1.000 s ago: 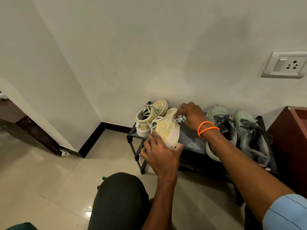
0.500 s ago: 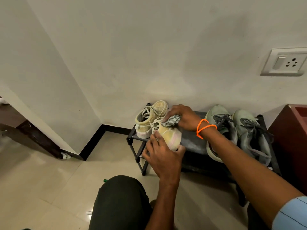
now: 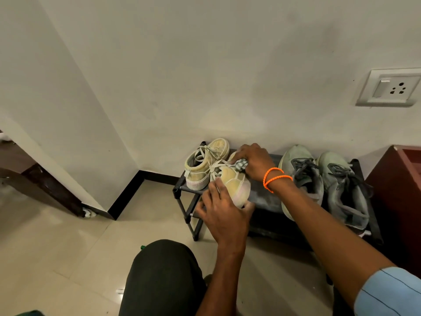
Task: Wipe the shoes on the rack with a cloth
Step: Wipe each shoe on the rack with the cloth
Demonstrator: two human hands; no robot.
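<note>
While one cloth (image 3: 241, 164) wipes, four shoes (image 3: 234, 185).

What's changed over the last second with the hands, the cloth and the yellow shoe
The right hand slid the checked cloth along the yellow shoe, toward the laces and back toward the toe. The left hand kept its grip on that shoe's heel. The other yellow shoe and the grey-green pair stayed on the rack.
</note>
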